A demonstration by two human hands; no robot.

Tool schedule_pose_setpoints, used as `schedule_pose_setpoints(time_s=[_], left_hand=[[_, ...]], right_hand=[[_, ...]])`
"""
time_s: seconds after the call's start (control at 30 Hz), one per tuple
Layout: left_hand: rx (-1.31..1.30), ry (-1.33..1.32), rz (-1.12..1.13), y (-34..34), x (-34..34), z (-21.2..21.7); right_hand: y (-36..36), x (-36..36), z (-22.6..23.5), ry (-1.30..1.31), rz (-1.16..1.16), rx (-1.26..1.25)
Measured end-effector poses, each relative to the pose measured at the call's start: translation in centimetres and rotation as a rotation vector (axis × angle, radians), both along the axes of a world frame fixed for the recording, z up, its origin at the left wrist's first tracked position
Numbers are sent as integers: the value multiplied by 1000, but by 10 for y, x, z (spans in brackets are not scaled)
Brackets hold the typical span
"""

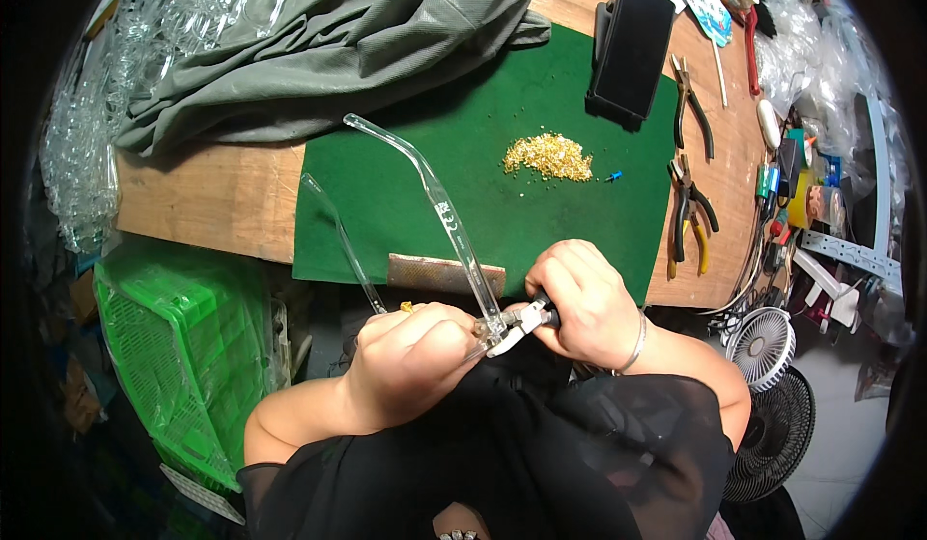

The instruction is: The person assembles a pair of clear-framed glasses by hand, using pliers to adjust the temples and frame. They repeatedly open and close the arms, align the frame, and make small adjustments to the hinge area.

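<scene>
My left hand is closed around the front of a clear plastic eyeglass frame. Both temples stick up and away from me over the green mat. In my right hand is a pair of pliers with pale jaws and dark handles, mostly covered by my fingers. The jaws meet the frame where one temple joins the front; my fingers hide the exact contact. Beyond my hands lies a heap of tiny gold-coloured metal parts, with a small blue piece beside it.
A phone on a stand is at the mat's far right. Two pairs of pliers lie on the wooden table right of it. Grey cloth and many clear frames fill the left. A green crate stands lower left, fans lower right.
</scene>
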State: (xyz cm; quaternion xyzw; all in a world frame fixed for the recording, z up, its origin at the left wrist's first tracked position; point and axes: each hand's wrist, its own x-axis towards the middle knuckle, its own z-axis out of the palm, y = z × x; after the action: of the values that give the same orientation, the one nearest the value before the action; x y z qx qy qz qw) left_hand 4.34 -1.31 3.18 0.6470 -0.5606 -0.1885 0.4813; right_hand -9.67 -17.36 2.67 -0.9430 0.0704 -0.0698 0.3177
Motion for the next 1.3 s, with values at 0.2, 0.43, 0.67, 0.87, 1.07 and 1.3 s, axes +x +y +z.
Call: schedule_pose_setpoints(time_s=[0.2,0.43,0.67,0.87,1.07,1.3], left_hand=[[0,20,27,-3,-1,-4],[29,-21,131,-8,0,3],[82,98,166,-14,5,-3],[23,158,190,-5,22,-2],[-114,545,197,-16,15,-9],[-215,652,121,-3,17,-27]], right_hand=[[2,2,-9,31,-37,-36],[-10,5,8,53,-15,-31],[-17,-10,-19,227,-164,23],[-22,-16,-36,179,-183,-40],[-39,24,-55,110,-335,-55],[-31,31,-63,225,-375,-100]])
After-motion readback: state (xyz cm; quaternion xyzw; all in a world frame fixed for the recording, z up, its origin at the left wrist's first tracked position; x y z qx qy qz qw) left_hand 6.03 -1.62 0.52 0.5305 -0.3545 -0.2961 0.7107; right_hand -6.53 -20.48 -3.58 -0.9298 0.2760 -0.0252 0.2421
